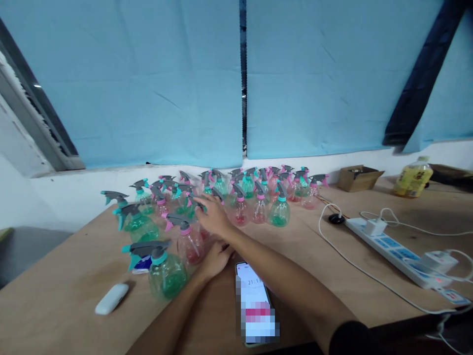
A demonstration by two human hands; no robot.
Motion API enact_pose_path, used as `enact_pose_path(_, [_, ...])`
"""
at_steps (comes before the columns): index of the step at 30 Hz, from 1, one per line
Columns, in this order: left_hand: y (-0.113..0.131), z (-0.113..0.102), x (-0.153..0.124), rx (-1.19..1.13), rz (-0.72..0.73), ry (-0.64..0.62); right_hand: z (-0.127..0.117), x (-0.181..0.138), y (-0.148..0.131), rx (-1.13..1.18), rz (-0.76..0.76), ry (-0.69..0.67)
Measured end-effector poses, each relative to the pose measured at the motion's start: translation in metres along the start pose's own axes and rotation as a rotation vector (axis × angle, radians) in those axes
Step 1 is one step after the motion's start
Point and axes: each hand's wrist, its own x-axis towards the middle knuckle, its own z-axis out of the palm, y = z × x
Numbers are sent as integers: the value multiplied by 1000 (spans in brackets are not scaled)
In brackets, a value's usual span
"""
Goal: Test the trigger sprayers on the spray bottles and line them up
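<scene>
My right hand (214, 217) reaches across to the grouped spray bottles, its fingers closed about the grey head of a spray bottle (191, 200); the bottle's lower part is partly hidden. Low on the table, my left hand (216, 260) rests with its fingers loosely extended, their tips partly covered by my right forearm. Just left of it stands a pink spray bottle (191, 246). Nearer to me is a green spray bottle (168, 278) with a grey and turquoise head. Several more pink and green spray bottles (259, 209) stand upright behind my hands.
A lit phone (254, 301) lies in front of me, and a white rounded case (112, 299) at left. To the right are a power strip (395, 251) with cables, a black round object (336, 218), a cardboard box (356, 178) and a yellow-labelled bottle (413, 178).
</scene>
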Motion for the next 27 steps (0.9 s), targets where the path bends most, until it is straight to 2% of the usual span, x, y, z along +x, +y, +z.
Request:
enact_pose_path(3, [4, 0, -1, -6, -26, 4, 8, -1, 11, 70, 74, -49])
enact_pose_path(5, [3, 0, 0, -24, -39, 13, 11, -3, 15, 75, 124, -33])
enact_pose_path(8, [0, 1, 1, -54, -49, 2, 10, -4, 19, 14, 118, 15])
enact_pose_path(12, [-1, 1, -1, -103, -43, -54, -1, -5, 19, -73, 72, 62])
enact_pose_path(17, [6, -3, -7, -103, -64, -174, -20, -12, 18, -78, 3, 84])
enact_pose_path(27, [1, -4, -9, -140, -20, -201, -51, -26, 35, 18, -52, 185])
